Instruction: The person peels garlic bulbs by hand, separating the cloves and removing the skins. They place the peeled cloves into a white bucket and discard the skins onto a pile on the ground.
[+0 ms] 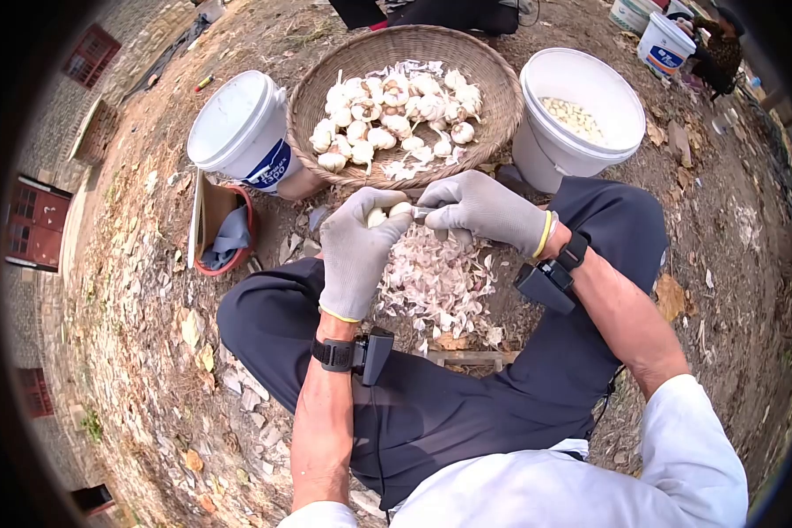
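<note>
My left hand [361, 242], in a grey work glove, is closed around peeled-looking garlic cloves [399, 209], which show pale between thumb and fingers. My right hand [484, 211], gloved the same way, meets it with thumb and fingers pinched on a small metal-looking piece [421, 213] right at the cloves; I cannot tell what it is. Below both hands a heap of papery garlic skins [440, 282] covers the ground between my legs. Just beyond them stands a wide woven basket [493, 132] with many whole garlic bulbs [396, 101] and loose skins.
At the basket's right is a white bucket [537, 163] with peeled cloves [572, 119] inside. A lidded white bucket [229, 123] stands on the left, near a red tub [251, 238] with grey cloth. Further buckets [664, 44] and a person [717, 53] are at the back right.
</note>
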Motion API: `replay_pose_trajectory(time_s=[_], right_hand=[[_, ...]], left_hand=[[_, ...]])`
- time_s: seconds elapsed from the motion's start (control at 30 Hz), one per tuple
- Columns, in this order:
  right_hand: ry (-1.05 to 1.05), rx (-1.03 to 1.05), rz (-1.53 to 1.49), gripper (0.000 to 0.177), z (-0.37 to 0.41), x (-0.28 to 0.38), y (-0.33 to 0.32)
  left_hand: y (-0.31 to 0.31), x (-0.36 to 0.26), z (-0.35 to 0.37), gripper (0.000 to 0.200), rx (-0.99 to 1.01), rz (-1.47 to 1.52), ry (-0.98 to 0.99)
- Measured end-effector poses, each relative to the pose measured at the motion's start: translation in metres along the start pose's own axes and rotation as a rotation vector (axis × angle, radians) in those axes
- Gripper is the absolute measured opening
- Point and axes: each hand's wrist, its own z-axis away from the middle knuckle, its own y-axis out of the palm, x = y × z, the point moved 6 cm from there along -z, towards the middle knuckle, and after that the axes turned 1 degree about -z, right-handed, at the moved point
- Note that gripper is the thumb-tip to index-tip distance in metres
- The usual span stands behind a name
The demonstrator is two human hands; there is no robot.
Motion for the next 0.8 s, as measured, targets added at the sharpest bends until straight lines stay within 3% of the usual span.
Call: replay_pose_trajectory(time_s=[0.23, 0.43, 0.53, 0.73, 0.8], right_hand=[[-0.103, 0.012, 0.07, 0.032, -0.003, 0.004, 0.005], [-0.01, 0.0, -0.005, 0.03, 0.0, -0.001, 0.007], [-0.082, -0.038, 0.045, 0.027, 0.0, 0.003, 0.007], [-0.1, -0.065, 0.001, 0.024, -0.001, -0.005, 0.011], [-0.106, -0.062, -0.018, 0.024, -0.001, -0.003, 0.011]], left_hand=[[-0.001, -0.001, 0.001, 0.017, 0.013, 0.014, 0.021], [0.001, -0.002, 0.002, 0.015, 0.03, -0.021, 0.095], [-0.001, -0.005, 0.002, 0.014, 0.035, -0.037, 0.083], [0.0, 0.01, 0.001, 0.014, 0.101, 0.12, -0.064], [0.004, 0.018, 0.001, 0.015, 0.135, 0.348, -0.171]])
